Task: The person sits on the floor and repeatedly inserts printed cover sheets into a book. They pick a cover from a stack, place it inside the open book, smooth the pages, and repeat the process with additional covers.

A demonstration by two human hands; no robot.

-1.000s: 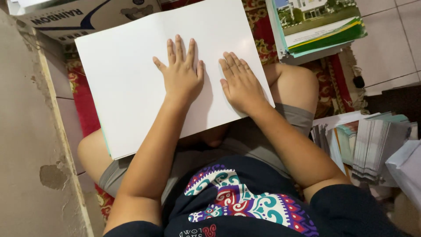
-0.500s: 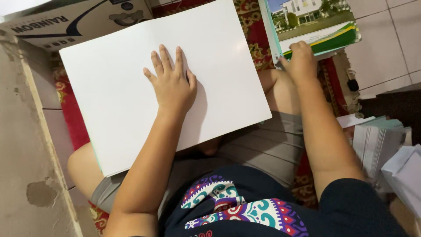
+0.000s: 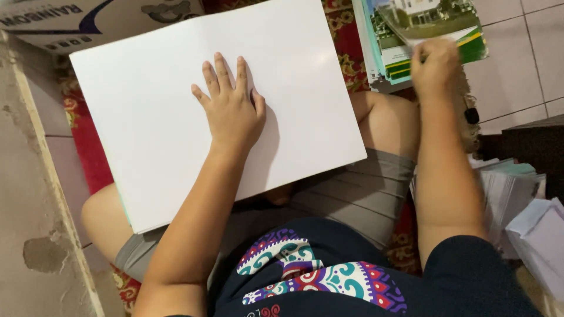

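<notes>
Patterned red and gold woven rug (image 3: 341, 35) spread under seated person, serving as landmark. Flat cardboard box with dark printing (image 3: 100, 17) lies at rug's far left corner. Rough grey concrete ledge (image 3: 26, 223) runs along rug's left edge, chipped patch low on it. Pale square floor tiles (image 3: 517, 82) lie right of rug. Loose heap of white and grey folded papers (image 3: 523, 199) sits at rug's near right edge. Small black object (image 3: 471, 115) rests on rug's right fringe, too small to identify.

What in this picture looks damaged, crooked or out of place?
The concrete surface at lower left has a chipped patch. The large white sheet lies tilted across the lap under the left hand. The right hand rests on a brochure stack. Nothing spilled.
</notes>
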